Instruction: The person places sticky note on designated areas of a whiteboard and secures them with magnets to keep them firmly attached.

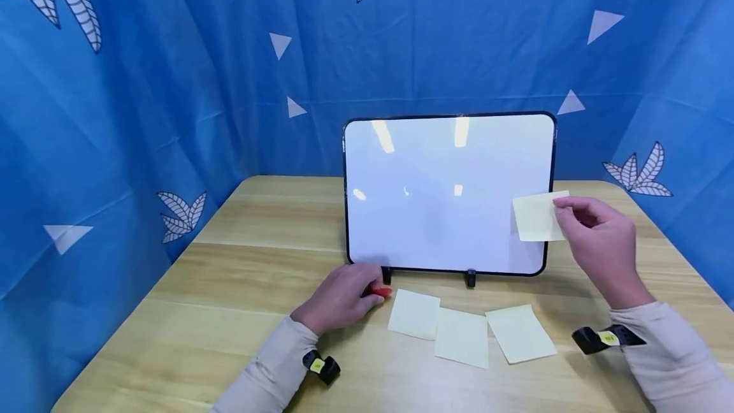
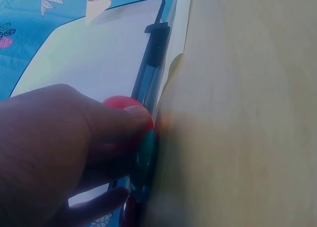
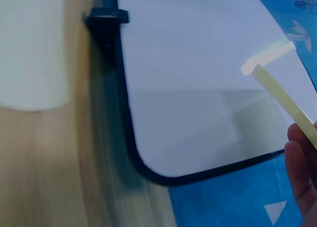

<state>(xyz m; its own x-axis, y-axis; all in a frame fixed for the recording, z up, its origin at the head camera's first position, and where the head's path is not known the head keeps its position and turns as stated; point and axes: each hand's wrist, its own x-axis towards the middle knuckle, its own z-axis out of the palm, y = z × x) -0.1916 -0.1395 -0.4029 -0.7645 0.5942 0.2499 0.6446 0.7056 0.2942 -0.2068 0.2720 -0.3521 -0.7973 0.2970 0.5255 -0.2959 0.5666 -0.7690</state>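
A whiteboard (image 1: 447, 196) with a black frame stands upright on two small black feet. My right hand (image 1: 602, 241) pinches a pale yellow sticky note (image 1: 536, 218) by its right side, in front of the board's right edge. In the right wrist view that note (image 3: 282, 98) appears almost edge-on, with fingertips (image 3: 297, 172) on it. By the board's lower left corner, my left hand (image 1: 346, 295) holds a red round piece (image 1: 381, 291), low at the table. The left wrist view shows the thumb on this red piece (image 2: 124, 103), with a green piece (image 2: 145, 157) and a dark red one (image 2: 127, 212) beside it.
Three pale notes lie in front of the board: a left one (image 1: 414, 314), a middle one (image 1: 462, 338) and a right one (image 1: 520, 334). Blue patterned curtains (image 1: 447, 30) surround the wooden table (image 1: 229, 292). A black stand foot (image 1: 471, 278) juts forward under the board.
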